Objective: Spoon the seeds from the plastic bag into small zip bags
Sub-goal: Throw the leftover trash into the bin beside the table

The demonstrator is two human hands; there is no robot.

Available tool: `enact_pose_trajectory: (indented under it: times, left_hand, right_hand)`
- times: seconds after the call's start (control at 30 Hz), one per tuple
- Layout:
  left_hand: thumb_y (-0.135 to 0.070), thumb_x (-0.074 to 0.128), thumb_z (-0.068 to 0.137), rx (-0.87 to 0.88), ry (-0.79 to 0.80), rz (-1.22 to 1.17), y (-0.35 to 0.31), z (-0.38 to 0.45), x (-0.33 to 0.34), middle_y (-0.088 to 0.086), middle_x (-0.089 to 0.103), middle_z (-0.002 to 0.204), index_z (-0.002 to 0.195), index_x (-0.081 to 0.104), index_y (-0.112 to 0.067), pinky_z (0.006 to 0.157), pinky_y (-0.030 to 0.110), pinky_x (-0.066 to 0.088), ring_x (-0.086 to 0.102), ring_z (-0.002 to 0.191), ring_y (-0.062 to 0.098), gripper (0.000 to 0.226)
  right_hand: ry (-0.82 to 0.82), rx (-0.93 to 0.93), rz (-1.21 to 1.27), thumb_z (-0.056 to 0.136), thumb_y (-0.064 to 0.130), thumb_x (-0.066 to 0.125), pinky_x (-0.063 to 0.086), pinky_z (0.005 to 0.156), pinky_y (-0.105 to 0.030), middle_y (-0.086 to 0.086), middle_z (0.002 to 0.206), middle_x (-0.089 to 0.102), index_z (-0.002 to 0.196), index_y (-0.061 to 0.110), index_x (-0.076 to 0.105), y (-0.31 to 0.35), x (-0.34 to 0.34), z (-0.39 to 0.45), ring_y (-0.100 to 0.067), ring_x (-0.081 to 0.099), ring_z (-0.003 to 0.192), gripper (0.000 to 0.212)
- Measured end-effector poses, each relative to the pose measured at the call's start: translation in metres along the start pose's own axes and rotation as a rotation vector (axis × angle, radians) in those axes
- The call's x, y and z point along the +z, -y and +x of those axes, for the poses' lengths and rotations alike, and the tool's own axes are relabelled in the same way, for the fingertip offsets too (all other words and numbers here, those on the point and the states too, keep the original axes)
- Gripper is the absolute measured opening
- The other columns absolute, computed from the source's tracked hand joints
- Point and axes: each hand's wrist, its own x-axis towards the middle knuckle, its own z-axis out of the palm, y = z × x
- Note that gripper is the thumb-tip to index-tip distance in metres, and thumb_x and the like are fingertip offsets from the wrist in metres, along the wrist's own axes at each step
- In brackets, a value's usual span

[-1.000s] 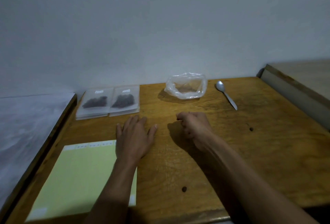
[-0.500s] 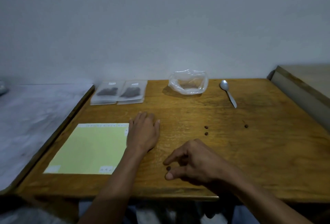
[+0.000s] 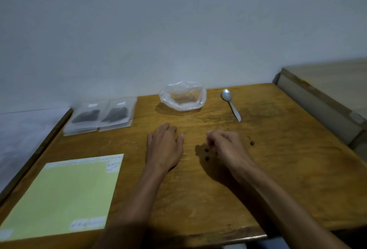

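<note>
the left hand [image 3: 164,147] lies flat and relaxed on the worktop [image 3: 288,169]. the right hand [image 3: 226,147] is loosely curled; whether it holds anything i cannot tell. two loose seeds [image 3: 207,154] lie just beside its fingers. beyond both hands sits the plastic bag [image 3: 183,95], the spoon [image 3: 231,104] to its right, filled zip bags [image 3: 101,116] beyond the left hand.

Wooden table [image 3: 278,179] holds plastic bag [image 3: 183,97], spoon [image 3: 230,103], perhaps 3 seeds [image 3: 252,143].

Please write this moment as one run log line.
left hand flat on table | right hand curled over loose seeds | spoon untouched
</note>
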Motion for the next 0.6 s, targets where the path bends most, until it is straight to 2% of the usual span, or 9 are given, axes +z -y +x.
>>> enact_pose_trajectory:
  times: [0.1, 0.17, 0.27, 0.37, 0.5, 0.57, 0.6]
  left_hand:
    - [-0.043, 0.042, 0.103, 0.01, 0.006, 0.0, -0.008, 0.007, 0.007, 0.007, 0.053, 0.148, 0.139, 0.056, -0.015, 0.116, 0.053, 0.031, 0.043, 0.141, 0.023, 0.047]
    - [-0.043, 0.039, 0.104, 0.012, -0.003, 0.009, -0.007, 0.005, 0.01, 0.006, 0.049, 0.152, 0.142, 0.053, -0.016, 0.119, 0.052, 0.028, 0.038, 0.145, 0.022, 0.049]
    - [-0.044, 0.038, 0.105, 0.024, -0.005, 0.007, -0.004, 0.003, 0.01, 0.005, 0.045, 0.156, 0.145, 0.051, -0.017, 0.121, 0.051, 0.024, 0.033, 0.148, 0.02, 0.05]
    - [-0.044, 0.037, 0.105, 0.022, 0.003, -0.004, -0.002, 0.002, 0.01, 0.006, 0.044, 0.157, 0.146, 0.05, -0.017, 0.122, 0.05, 0.022, 0.031, 0.15, 0.02, 0.05]
    - [-0.043, 0.038, 0.105, 0.026, -0.001, -0.017, -0.001, 0.001, 0.011, 0.005, 0.045, 0.156, 0.145, 0.051, -0.018, 0.123, 0.051, 0.021, 0.031, 0.149, 0.019, 0.049]
    - [-0.043, 0.039, 0.105, 0.032, 0.001, -0.016, -0.001, 0.002, 0.011, 0.005, 0.046, 0.156, 0.145, 0.051, -0.017, 0.123, 0.051, 0.021, 0.032, 0.149, 0.019, 0.049]
    - [-0.043, 0.039, 0.105, 0.035, 0.0, -0.014, -0.001, 0.002, 0.012, 0.005, 0.046, 0.156, 0.145, 0.051, -0.017, 0.122, 0.051, 0.021, 0.032, 0.149, 0.019, 0.049]
  right_hand:
    - [-0.046, -0.212, -0.504, 0.094, 0.042, 0.064, 0.053, 0.066, -0.032, 0.003, 0.072, 0.07, 0.09, 0.024, 0.075, -0.007, -0.016, 0.016, -0.011, 0.064, 0.068, 0.021]
    - [0.03, -0.22, -0.616, 0.089, 0.046, 0.07, 0.058, 0.073, -0.033, 0.009, 0.079, 0.075, 0.1, 0.028, 0.077, -0.012, -0.017, 0.022, -0.004, 0.068, 0.075, 0.023]
    - [0.01, -0.257, -0.68, 0.086, 0.047, 0.072, 0.06, 0.078, -0.038, 0.014, 0.084, 0.077, 0.1, 0.03, 0.078, -0.019, -0.011, 0.027, 0.0, 0.069, 0.083, 0.023]
    - [-0.01, -0.257, -0.653, 0.089, 0.044, 0.07, 0.06, 0.075, -0.039, 0.013, 0.074, 0.075, 0.091, 0.029, 0.077, -0.022, -0.01, 0.029, 0.0, 0.069, 0.077, 0.017]
    - [-0.051, -0.239, -0.647, 0.094, 0.04, 0.063, 0.058, 0.076, -0.037, 0.009, 0.081, 0.071, 0.091, 0.024, 0.07, -0.022, -0.014, 0.029, -0.006, 0.066, 0.081, 0.018]
    - [-0.057, -0.145, -0.408, 0.098, 0.039, 0.057, 0.054, 0.07, -0.034, 0.003, 0.082, 0.068, 0.086, 0.017, 0.066, -0.021, -0.017, 0.027, -0.011, 0.064, 0.077, 0.027]
    - [-0.041, -0.046, -0.16, 0.101, 0.036, 0.053, 0.049, 0.062, -0.032, 0.0, 0.078, 0.064, 0.081, 0.013, 0.061, -0.018, -0.019, 0.026, -0.013, 0.059, 0.068, 0.032]
